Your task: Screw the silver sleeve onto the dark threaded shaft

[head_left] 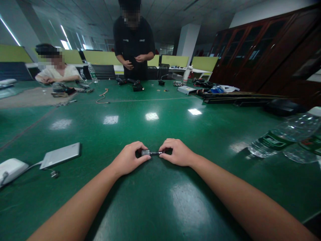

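Observation:
My left hand (132,156) pinches a small silver metal cylinder (145,152) between thumb and fingertips. A thin dark rod (154,153) runs from the cylinder across to my right hand (177,152). There, thumb and forefinger close on the rod's far end, which has a small shiny metal tip. Both pieces lie in one line, level and just over the green table (155,201). The kind of part is too small to make out.
To the left lie a silver flat device (60,155) on a cable and a white device (12,170). Clear water bottles (273,142) are at the right. Metal rails (225,97) lie at the far right. A standing person (134,43) and a seated person (60,72) are across the table.

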Demonstrator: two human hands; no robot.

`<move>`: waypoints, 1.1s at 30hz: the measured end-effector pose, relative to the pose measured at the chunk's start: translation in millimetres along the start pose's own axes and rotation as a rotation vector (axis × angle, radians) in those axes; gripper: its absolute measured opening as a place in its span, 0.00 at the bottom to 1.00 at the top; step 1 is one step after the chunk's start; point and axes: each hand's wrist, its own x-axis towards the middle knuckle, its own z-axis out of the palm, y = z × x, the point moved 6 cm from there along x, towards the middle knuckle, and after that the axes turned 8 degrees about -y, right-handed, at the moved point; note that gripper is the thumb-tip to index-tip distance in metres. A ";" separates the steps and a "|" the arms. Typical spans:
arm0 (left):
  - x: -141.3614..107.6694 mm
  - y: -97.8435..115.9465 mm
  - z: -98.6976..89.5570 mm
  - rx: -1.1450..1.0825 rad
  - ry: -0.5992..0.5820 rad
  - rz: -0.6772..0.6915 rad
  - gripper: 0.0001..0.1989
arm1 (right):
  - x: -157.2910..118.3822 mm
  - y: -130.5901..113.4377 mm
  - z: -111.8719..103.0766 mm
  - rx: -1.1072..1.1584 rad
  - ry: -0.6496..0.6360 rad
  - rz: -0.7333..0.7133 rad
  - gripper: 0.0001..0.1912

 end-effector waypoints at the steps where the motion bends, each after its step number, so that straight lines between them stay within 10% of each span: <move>1: 0.0 0.1 -0.1 0.002 0.000 0.001 0.09 | -0.2 0.2 -0.2 0.000 -0.001 0.001 0.04; 33: 0.1 0.8 3.2 -0.015 -0.013 0.037 0.11 | 7.8 -11.4 14.4 0.092 0.046 0.002 0.12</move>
